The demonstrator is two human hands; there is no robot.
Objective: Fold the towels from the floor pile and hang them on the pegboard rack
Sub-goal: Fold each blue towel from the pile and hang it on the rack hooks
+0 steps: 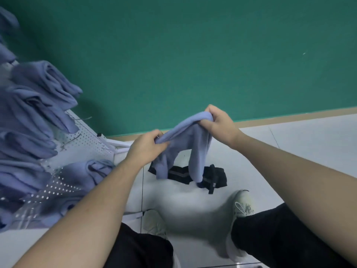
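— Looks like a staged shop corner or studio?
— Likely: plain green wall (193, 55), pale tiled floor (309, 144), white pegboard rack (85, 136) hung with identical blue towels (44, 89).

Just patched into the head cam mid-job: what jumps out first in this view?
Dead centre, both hands hold up a blue towel: the left hand grips its lower end, the right hand its raised end, and the rest droops toward the floor. At the left, folded blue towels hang on the white pegboard rack. Beneath the held towel a black item lies on the pale tiles.
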